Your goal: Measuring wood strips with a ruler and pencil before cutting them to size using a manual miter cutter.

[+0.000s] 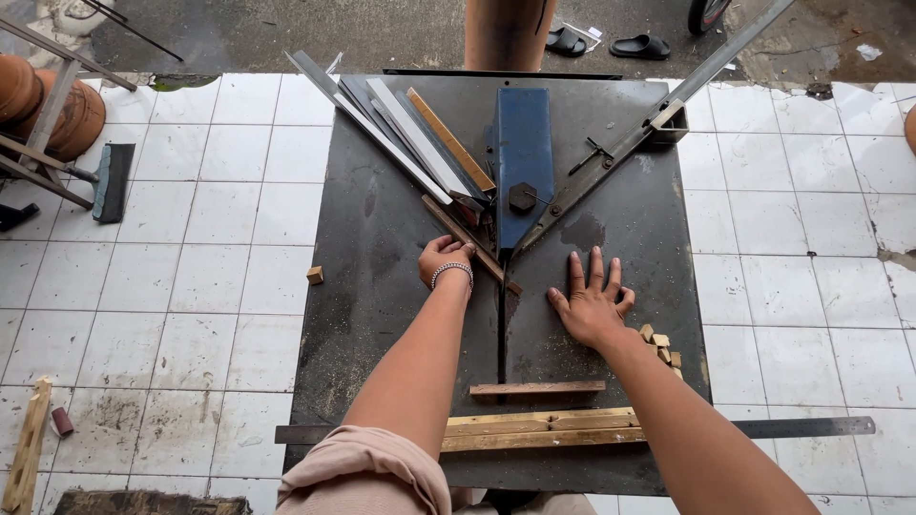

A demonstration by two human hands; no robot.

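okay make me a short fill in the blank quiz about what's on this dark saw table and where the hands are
1. The left hand rests on a thin strip of ____ laid along the left fence.
2. The right hand lies ____ on the dark table, fingers spread.
3. The guard above the slot is coloured ____.
4. The small offcuts lie beside the ____ wrist.

Missing words: wood; flat; blue; right

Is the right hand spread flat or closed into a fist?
Spread flat. The right hand lies palm down on the dark table, fingers apart and straight.
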